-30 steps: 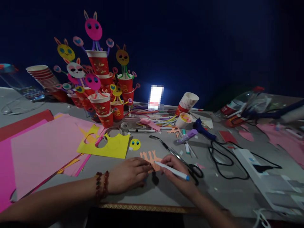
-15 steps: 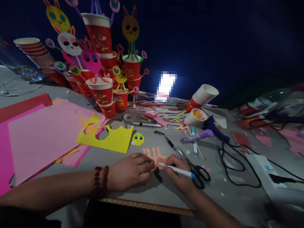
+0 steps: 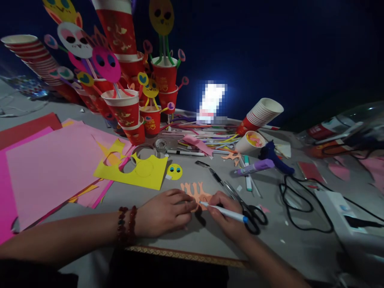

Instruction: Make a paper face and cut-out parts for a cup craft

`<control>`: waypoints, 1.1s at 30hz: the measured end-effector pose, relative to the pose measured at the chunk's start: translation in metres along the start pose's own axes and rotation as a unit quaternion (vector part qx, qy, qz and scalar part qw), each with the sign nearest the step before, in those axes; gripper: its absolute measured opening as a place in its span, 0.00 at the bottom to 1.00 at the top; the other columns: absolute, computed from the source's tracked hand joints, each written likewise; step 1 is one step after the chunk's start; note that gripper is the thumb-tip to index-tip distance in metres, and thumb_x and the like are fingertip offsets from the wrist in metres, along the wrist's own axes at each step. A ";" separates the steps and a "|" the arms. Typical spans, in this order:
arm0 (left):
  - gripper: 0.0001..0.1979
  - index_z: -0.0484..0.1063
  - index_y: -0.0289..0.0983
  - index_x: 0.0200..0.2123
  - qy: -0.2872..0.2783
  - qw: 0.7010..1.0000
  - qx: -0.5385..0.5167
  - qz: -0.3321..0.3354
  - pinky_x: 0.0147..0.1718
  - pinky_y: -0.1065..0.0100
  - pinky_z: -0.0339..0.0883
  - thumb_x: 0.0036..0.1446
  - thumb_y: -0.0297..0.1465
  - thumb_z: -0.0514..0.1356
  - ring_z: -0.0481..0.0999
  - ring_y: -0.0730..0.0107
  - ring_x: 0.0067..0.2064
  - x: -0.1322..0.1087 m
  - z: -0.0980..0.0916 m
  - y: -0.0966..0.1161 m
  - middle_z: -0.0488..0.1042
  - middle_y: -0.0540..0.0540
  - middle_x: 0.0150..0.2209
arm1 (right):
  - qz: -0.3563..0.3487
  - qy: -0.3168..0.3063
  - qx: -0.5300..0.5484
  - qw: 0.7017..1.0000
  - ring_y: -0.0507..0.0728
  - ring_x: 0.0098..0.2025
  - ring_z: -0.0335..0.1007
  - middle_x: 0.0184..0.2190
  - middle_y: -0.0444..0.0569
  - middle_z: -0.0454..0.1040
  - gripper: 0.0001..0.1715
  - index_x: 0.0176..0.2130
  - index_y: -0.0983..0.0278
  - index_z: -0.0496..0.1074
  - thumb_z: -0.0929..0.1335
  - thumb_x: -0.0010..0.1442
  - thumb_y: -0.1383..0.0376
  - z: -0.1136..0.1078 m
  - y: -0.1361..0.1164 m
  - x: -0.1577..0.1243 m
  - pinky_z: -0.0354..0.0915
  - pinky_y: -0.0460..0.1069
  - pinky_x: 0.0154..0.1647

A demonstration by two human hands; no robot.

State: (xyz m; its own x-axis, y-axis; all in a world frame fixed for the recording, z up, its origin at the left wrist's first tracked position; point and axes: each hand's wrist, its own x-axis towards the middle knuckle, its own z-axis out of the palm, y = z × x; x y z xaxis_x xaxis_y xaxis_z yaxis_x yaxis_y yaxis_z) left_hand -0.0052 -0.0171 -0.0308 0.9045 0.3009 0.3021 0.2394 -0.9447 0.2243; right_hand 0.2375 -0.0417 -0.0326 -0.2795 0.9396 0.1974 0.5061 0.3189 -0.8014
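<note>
My right hand (image 3: 225, 212) pinches a white marker with a blue end (image 3: 229, 214), its tip down on a peach paper cutout (image 3: 196, 190). Faint drawn curves show on this paper, whose upper edge has finger-like strips. My left hand (image 3: 169, 212) lies palm down with fingers stretched out over the paper's left side, resting on it. Beyond the hands is a small yellow paper face (image 3: 174, 172) with blue eyes. Black-handled scissors (image 3: 255, 214) lie beside my right hand, near a black pen (image 3: 215, 176).
Red paper cups with animal faces (image 3: 121, 112) stand at the back left. Pink paper sheets (image 3: 51, 168) and a cut yellow sheet (image 3: 150, 176) lie at left. On the right are a purple glue stick (image 3: 255, 167), a blue glue gun (image 3: 274, 158) and a black cable (image 3: 300, 226).
The view has shifted slightly, so the cups sit higher and farther left in it. Both hands keep nearly the same place on the peach paper, the marker tip still down on it.
</note>
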 end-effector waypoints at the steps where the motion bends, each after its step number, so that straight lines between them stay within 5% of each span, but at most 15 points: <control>1: 0.13 0.72 0.35 0.44 0.002 1.000 0.000 -0.001 0.58 0.58 0.58 0.68 0.37 0.53 0.67 0.60 0.58 0.000 0.000 0.000 0.70 0.42 0.58 | 0.001 -0.002 0.003 1.000 0.51 0.20 0.59 0.19 0.38 0.63 0.12 0.25 0.60 0.63 0.65 0.60 0.64 0.000 0.000 0.000 0.55 0.46 0.22; 33: 0.13 0.72 0.35 0.45 0.004 1.000 -0.010 -0.005 0.57 0.57 0.59 0.67 0.38 0.54 0.67 0.60 0.58 -0.001 0.005 0.000 0.71 0.42 0.57 | -0.004 -0.021 -0.028 0.999 0.52 0.19 0.62 0.17 0.39 0.65 0.09 0.22 0.59 0.62 0.65 0.53 0.66 -0.002 -0.006 0.004 0.56 0.46 0.22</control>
State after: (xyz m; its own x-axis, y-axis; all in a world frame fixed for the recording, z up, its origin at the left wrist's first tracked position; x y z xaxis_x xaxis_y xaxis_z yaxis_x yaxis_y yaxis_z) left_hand -0.0047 -0.0183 -0.0353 0.8992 0.3120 0.3066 0.2421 -0.9387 0.2454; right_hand 0.2349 -0.0398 -0.0259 -0.3162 0.9316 0.1791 0.5486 0.3335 -0.7667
